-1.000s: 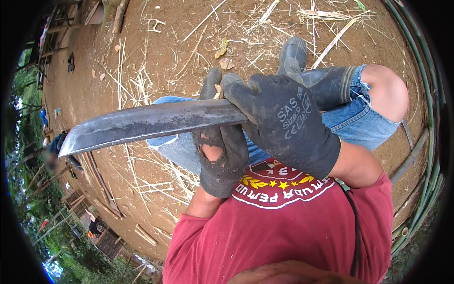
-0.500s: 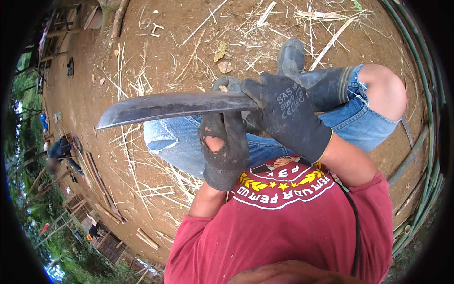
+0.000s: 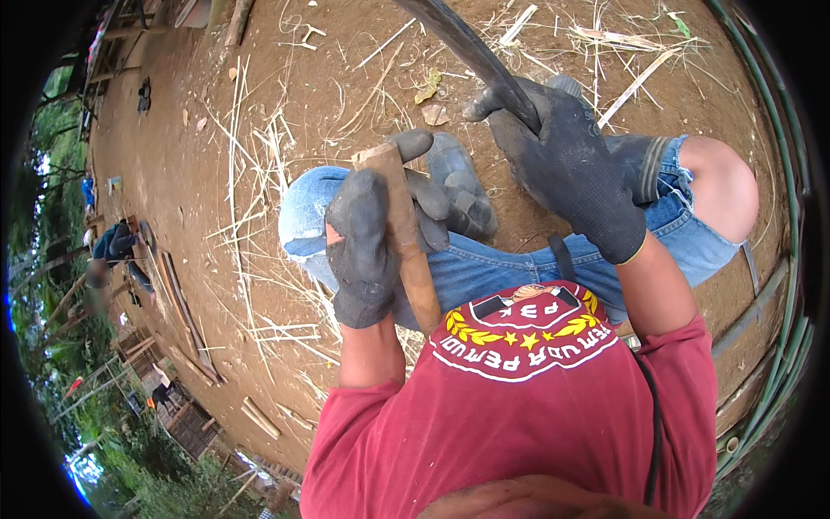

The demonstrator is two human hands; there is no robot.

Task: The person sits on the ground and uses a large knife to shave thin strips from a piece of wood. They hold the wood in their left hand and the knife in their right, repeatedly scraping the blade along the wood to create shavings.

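Note:
Both hands wear dark work gloves. My left hand (image 3: 372, 246) grips a short brown piece of wood (image 3: 406, 233), held upright in front of my chest over my left knee. My right hand (image 3: 571, 169) is closed around the handle of a large dark machete (image 3: 462, 39), whose blade rises up and to the left, out of the top of the picture. The blade is above and to the right of the wood, apart from it. I am seated in blue jeans (image 3: 484, 264), dark boots (image 3: 462, 186) and a red shirt.
Bare brown earth (image 3: 285, 104) is littered with thin pale bamboo strips (image 3: 259, 216) and shavings. Long green bamboo poles (image 3: 778, 285) curve along the right rim. At the far left, people (image 3: 117, 246) and wooden planks (image 3: 186, 320) sit beside green plants.
The machete swung from lying level across my knees, pointing left, to raised steeply upward. My right hand lifted away from my left, which now shows the piece of wood standing upright.

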